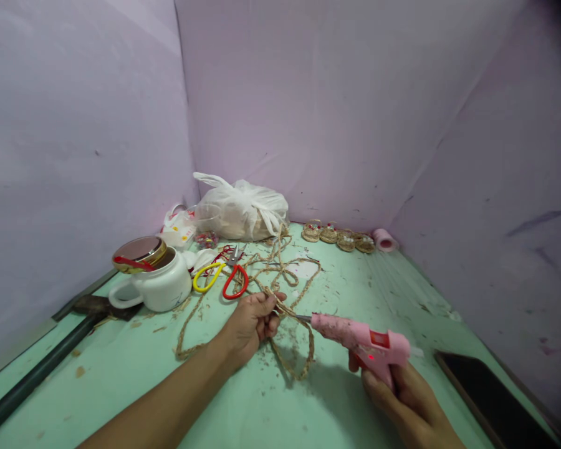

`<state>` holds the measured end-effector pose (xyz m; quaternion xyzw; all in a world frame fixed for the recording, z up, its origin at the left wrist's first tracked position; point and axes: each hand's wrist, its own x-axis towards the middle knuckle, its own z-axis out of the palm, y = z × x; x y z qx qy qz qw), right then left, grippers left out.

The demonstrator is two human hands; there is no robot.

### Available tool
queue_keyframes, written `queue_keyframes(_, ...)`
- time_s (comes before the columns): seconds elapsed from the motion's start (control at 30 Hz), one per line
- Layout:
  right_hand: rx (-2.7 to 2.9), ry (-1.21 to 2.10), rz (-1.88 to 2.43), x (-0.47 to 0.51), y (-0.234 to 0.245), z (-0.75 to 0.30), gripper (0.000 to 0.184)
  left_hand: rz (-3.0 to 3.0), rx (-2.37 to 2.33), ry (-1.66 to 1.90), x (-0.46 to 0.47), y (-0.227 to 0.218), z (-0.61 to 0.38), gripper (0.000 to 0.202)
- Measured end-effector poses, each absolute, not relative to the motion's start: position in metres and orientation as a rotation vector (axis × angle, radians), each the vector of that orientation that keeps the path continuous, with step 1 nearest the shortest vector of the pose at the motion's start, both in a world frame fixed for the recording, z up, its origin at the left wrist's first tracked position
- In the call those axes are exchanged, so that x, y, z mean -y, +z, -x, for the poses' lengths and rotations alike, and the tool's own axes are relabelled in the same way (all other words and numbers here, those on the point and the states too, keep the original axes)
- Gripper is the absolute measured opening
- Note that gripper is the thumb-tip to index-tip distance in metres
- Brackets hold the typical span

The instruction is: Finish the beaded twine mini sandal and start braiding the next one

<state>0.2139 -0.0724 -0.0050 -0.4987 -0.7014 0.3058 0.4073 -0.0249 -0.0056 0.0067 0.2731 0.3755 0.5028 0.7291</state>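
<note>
My left hand (257, 319) is closed, with thumb and fingers pinching a braided straw cord (311, 340) near the middle of the table. Loops of this cord hang below the fingers and spread loosely behind them. In my right hand (397, 399) is a pink glue gun (355, 333), gripped by its handle, with a small red light glowing on its side. Its metal nozzle points left and reaches the cord beside my left fingers; whether it touches is too small to tell. Scissors (227, 274) with one yellow and one red handle lie just behind my left hand.
A white teapot-like cup (166, 287) with a gold-rimmed lid (140, 252) stands left, by a dark-handled hammer (42, 368). Behind are a tied white plastic bag (243, 209), several small woven sandals (330, 234) and a pink roll (384, 241). A phone (490, 399) lies at right.
</note>
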Motion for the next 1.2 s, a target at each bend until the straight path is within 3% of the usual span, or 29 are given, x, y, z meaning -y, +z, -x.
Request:
queue_keyframes(0.7, 1.769, 0.83, 1.29, 0.0734, -0.0078, -0.2151, 0.017, -0.774, -0.804, 1.106, 0.0115, 0.0057, 0.0221, 0.051)
queue_keyframes(1.2, 1.772, 0.803, 1.231, 0.0743, -0.0008, -0.2084, 0.016, -0.878, -0.821, 1.058, 0.0151, 0.008, 0.0191, 0.052)
